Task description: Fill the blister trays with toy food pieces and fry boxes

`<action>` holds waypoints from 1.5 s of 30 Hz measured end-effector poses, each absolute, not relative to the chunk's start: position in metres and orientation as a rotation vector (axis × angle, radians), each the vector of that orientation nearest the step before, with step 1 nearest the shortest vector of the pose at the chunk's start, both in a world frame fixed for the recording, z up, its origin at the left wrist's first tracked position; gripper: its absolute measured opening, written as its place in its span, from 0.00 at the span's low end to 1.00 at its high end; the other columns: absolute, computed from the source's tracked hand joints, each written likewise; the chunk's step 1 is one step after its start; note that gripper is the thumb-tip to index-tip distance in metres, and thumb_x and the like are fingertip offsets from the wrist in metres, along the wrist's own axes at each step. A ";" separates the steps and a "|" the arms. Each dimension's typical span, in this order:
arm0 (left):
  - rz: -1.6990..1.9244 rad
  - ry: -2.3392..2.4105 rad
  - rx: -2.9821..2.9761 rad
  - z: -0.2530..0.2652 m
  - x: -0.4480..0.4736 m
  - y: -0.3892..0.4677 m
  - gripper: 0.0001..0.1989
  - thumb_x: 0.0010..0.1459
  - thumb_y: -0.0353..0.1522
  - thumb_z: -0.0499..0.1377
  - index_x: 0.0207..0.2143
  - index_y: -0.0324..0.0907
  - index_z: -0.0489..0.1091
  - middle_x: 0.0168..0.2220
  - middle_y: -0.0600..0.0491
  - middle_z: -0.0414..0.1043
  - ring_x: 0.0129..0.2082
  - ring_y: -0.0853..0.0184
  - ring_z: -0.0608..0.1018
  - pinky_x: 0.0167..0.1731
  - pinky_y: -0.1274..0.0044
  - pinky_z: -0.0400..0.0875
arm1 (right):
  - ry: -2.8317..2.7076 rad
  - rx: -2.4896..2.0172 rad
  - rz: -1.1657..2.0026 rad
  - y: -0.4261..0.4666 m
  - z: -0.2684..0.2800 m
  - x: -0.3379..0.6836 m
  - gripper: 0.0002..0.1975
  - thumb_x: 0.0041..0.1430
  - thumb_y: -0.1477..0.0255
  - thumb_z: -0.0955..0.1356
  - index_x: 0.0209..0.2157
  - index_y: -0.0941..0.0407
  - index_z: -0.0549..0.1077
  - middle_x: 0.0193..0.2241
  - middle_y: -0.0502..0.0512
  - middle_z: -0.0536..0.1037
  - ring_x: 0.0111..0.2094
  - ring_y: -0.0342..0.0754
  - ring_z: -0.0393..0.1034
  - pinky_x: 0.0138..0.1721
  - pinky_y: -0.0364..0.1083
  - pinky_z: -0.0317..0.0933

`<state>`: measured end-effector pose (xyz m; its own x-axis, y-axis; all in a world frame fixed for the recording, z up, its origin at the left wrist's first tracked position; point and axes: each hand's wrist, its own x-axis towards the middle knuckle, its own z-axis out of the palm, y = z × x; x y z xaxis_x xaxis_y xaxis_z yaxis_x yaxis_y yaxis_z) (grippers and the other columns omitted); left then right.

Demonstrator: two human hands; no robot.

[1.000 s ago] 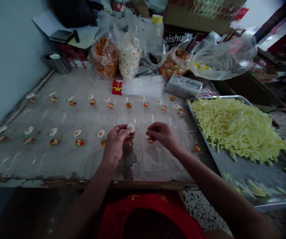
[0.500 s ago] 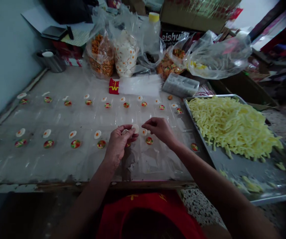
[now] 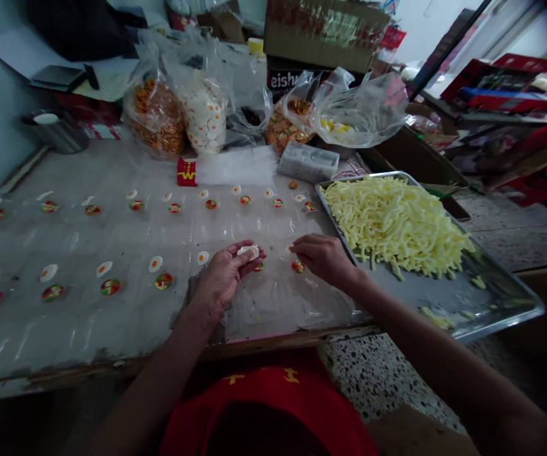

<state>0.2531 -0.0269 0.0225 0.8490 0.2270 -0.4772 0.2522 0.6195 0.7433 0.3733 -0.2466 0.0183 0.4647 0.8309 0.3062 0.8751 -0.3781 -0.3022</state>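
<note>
My left hand [image 3: 223, 272] is closed around a small stack of white fried-egg pieces [image 3: 248, 252], held between thumb and fingers above the table. To its right, my right hand [image 3: 323, 256] pinches one fried-egg piece [image 3: 290, 249] with an orange yolk, low over a clear plastic wrapper. Just below those fingertips lies a round red-and-green disc [image 3: 298, 266]. Another disc [image 3: 259, 267] is partly hidden by my left fingers. Rows of clear wrappers cover the table, most bearing one fried-egg piece [image 3: 156, 264] and one colourful disc [image 3: 163, 281].
At right stands a metal tray [image 3: 501, 304] heaped with pale yellow strips [image 3: 392, 221]. Along the back are bags of orange snacks [image 3: 154, 117], a bag of fried-egg pieces [image 3: 204, 117], a grey plastic box [image 3: 308, 162] and a red packet [image 3: 186, 172]. A metal cup [image 3: 61, 133] stands back left.
The view has swung to the right. My right hand has moved away from my left hand and down to a wrapper, with a fried-egg piece now visible at its fingertips. My left hand still holds its stack.
</note>
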 end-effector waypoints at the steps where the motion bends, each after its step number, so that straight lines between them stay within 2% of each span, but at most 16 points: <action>1: -0.018 0.574 0.940 0.022 0.252 -0.029 0.13 0.57 0.23 0.63 0.46 0.33 0.72 0.39 0.43 0.81 0.38 0.64 0.84 0.42 0.76 0.79 | -1.593 -2.349 -0.158 -0.247 0.015 0.372 0.11 0.69 0.77 0.64 0.40 0.57 0.80 0.40 0.57 0.81 0.40 0.49 0.73 0.41 0.47 0.62; 6: 0.046 0.548 1.120 0.023 0.248 -0.036 0.16 0.50 0.30 0.72 0.41 0.37 0.73 0.33 0.50 0.80 0.33 0.65 0.84 0.36 0.78 0.79 | -1.979 -2.393 -0.089 -0.239 0.004 0.376 0.07 0.67 0.76 0.67 0.37 0.56 0.77 0.39 0.57 0.80 0.44 0.53 0.70 0.44 0.50 0.60; 10: 0.053 0.568 1.203 0.023 0.256 -0.042 0.15 0.49 0.32 0.73 0.37 0.38 0.73 0.29 0.51 0.79 0.29 0.68 0.82 0.31 0.80 0.77 | -1.438 -2.157 0.076 -0.238 0.006 0.380 0.10 0.64 0.81 0.66 0.38 0.56 0.79 0.39 0.55 0.81 0.44 0.50 0.73 0.47 0.49 0.62; 12: 0.006 0.560 1.226 0.022 0.265 -0.049 0.15 0.49 0.32 0.73 0.36 0.38 0.72 0.27 0.52 0.79 0.26 0.69 0.81 0.29 0.81 0.76 | -1.028 -2.015 0.221 -0.237 0.011 0.378 0.08 0.64 0.74 0.68 0.42 0.57 0.79 0.38 0.55 0.82 0.39 0.49 0.74 0.42 0.46 0.64; 15: -0.059 0.510 1.227 0.022 0.283 -0.067 0.15 0.49 0.32 0.73 0.36 0.37 0.72 0.26 0.51 0.78 0.24 0.70 0.80 0.31 0.80 0.77 | -0.729 -1.785 0.533 -0.238 0.019 0.378 0.17 0.60 0.60 0.72 0.42 0.59 0.80 0.33 0.54 0.81 0.32 0.47 0.73 0.32 0.43 0.63; 18: -0.085 0.446 1.158 0.024 0.298 -0.082 0.12 0.54 0.29 0.68 0.41 0.36 0.73 0.31 0.49 0.80 0.30 0.69 0.81 0.38 0.77 0.78 | -0.540 -1.716 0.620 -0.254 0.024 0.391 0.20 0.55 0.56 0.74 0.38 0.60 0.81 0.26 0.53 0.79 0.27 0.44 0.70 0.28 0.42 0.59; 21: -0.139 0.421 1.042 0.027 0.305 -0.085 0.14 0.59 0.24 0.62 0.48 0.36 0.71 0.39 0.45 0.81 0.39 0.66 0.83 0.45 0.74 0.78 | -0.443 -1.853 0.518 -0.286 0.030 0.415 0.19 0.54 0.58 0.72 0.40 0.60 0.81 0.25 0.52 0.78 0.25 0.43 0.67 0.27 0.42 0.56; 23: -0.173 0.446 1.006 0.027 0.305 -0.083 0.13 0.60 0.23 0.60 0.48 0.35 0.71 0.42 0.43 0.80 0.41 0.64 0.83 0.46 0.74 0.78 | -0.532 -2.091 0.482 -0.306 0.037 0.427 0.14 0.54 0.64 0.71 0.37 0.58 0.82 0.23 0.50 0.77 0.24 0.43 0.65 0.27 0.42 0.55; 25: -0.202 0.479 1.013 0.026 0.302 -0.080 0.12 0.60 0.24 0.60 0.47 0.34 0.71 0.43 0.42 0.80 0.41 0.63 0.84 0.45 0.74 0.78 | -0.709 -2.365 0.504 -0.316 0.042 0.434 0.08 0.54 0.72 0.70 0.34 0.56 0.83 0.23 0.49 0.77 0.25 0.44 0.67 0.29 0.43 0.55; 27: -0.222 0.496 1.049 0.025 0.299 -0.078 0.12 0.60 0.26 0.63 0.47 0.35 0.72 0.43 0.42 0.81 0.40 0.63 0.84 0.42 0.75 0.79 | -0.874 -2.567 0.544 -0.315 0.044 0.434 0.10 0.53 0.78 0.69 0.32 0.55 0.83 0.26 0.50 0.80 0.28 0.46 0.71 0.31 0.43 0.57; 29: -0.231 0.494 1.104 0.025 0.296 -0.077 0.13 0.58 0.29 0.66 0.46 0.36 0.73 0.42 0.42 0.81 0.39 0.62 0.84 0.38 0.76 0.79 | -0.945 -2.683 0.512 -0.307 0.040 0.433 0.13 0.52 0.81 0.69 0.35 0.54 0.83 0.29 0.51 0.81 0.31 0.47 0.73 0.33 0.43 0.58; 32: -0.212 0.469 1.193 0.023 0.294 -0.076 0.13 0.55 0.34 0.69 0.41 0.37 0.75 0.38 0.44 0.82 0.36 0.63 0.84 0.35 0.77 0.78 | -0.949 -2.738 0.433 -0.293 0.029 0.432 0.13 0.52 0.80 0.70 0.38 0.56 0.82 0.30 0.52 0.81 0.32 0.47 0.74 0.33 0.42 0.58; 38: -0.175 0.520 1.271 0.016 0.296 -0.066 0.14 0.50 0.38 0.71 0.35 0.40 0.76 0.31 0.48 0.81 0.28 0.67 0.81 0.30 0.78 0.75 | -0.912 -2.634 0.488 -0.285 0.024 0.433 0.03 0.53 0.76 0.73 0.30 0.57 0.81 0.25 0.50 0.79 0.27 0.44 0.70 0.29 0.42 0.54; 42: -0.223 0.495 1.291 0.017 0.296 -0.068 0.17 0.41 0.41 0.75 0.30 0.40 0.78 0.28 0.47 0.80 0.27 0.66 0.81 0.29 0.77 0.74 | -0.840 -2.542 0.492 -0.297 0.020 0.426 0.10 0.58 0.65 0.70 0.29 0.56 0.81 0.22 0.50 0.76 0.25 0.45 0.67 0.27 0.43 0.52; 44: -0.239 0.510 1.260 0.013 0.300 -0.069 0.21 0.36 0.44 0.76 0.29 0.40 0.79 0.26 0.47 0.79 0.26 0.64 0.81 0.28 0.75 0.74 | -0.786 -2.529 0.524 -0.302 0.008 0.425 0.07 0.50 0.71 0.70 0.32 0.55 0.81 0.24 0.50 0.77 0.27 0.48 0.70 0.28 0.44 0.55; 45: -0.224 0.520 1.251 0.010 0.303 -0.068 0.23 0.34 0.45 0.76 0.29 0.40 0.79 0.26 0.47 0.79 0.26 0.64 0.81 0.28 0.75 0.74 | -0.792 -2.511 0.525 -0.302 0.001 0.426 0.08 0.47 0.74 0.69 0.31 0.54 0.80 0.25 0.51 0.77 0.28 0.49 0.71 0.30 0.45 0.58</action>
<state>0.3030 -0.0681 0.0102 0.8633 0.1178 -0.4908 0.4371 0.3118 0.8436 0.4257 -0.3024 0.0008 0.7624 0.6096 -0.2171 0.4371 -0.7325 -0.5218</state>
